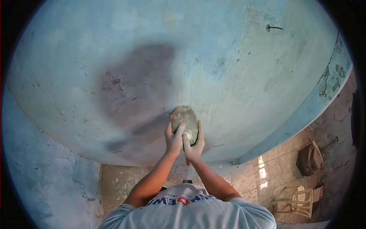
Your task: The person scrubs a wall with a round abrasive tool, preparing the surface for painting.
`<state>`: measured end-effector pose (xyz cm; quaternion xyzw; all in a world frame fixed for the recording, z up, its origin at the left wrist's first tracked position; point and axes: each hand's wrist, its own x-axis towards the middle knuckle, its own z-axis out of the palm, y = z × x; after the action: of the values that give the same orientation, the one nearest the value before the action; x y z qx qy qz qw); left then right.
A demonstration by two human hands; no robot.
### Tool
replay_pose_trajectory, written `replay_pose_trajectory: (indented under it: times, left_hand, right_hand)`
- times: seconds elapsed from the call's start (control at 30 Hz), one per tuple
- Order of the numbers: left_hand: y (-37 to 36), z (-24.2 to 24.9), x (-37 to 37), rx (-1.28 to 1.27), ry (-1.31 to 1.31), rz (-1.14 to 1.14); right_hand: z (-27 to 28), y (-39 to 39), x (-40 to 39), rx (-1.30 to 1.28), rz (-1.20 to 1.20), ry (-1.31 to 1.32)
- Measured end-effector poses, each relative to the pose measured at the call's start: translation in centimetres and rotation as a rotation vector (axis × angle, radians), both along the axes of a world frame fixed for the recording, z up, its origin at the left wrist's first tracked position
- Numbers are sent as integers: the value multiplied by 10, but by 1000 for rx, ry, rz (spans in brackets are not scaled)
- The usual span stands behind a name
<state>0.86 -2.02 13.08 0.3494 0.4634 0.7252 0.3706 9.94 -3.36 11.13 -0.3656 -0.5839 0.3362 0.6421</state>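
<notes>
A flat, oval, grey-green stone (184,117) is held between both hands in front of the painted wall (213,91). My left hand (174,142) grips its left side, with the thumb lying across the face. From the right and below, my right hand (195,148) wraps the lower edge, its thumb also on the face. Both hands are closed on the stone and look dusty. Its top edge is close to the wall; whether it touches cannot be told. Pale scraped streaks run up the wall above and right of the stone.
A dark wire (275,27) sticks out of the wall at upper right. Damaged plaster (114,82) shows within a shadow at left. On the floor at lower right are a plastic chair (301,202) and a dark boxy object (309,158). A blue side wall (53,175) stands at left.
</notes>
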Motion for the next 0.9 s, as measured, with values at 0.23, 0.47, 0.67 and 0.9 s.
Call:
replay_pose_trajectory:
  times: [0.23,0.47,0.67,0.9]
  left_hand:
    - [14,67,-11,101,77,-62]
    - [-3,0,-5,19,-17,-36]
    - [20,121,-14,202,20,-99]
    - [7,121,-3,108,26,-56]
  right_hand:
    - [47,27,-10,89,-24,20]
    - [5,-3,0,-68,45,-15]
    - [111,30,-8,218,-53,-42]
    - [111,13,2,140,-47,-54]
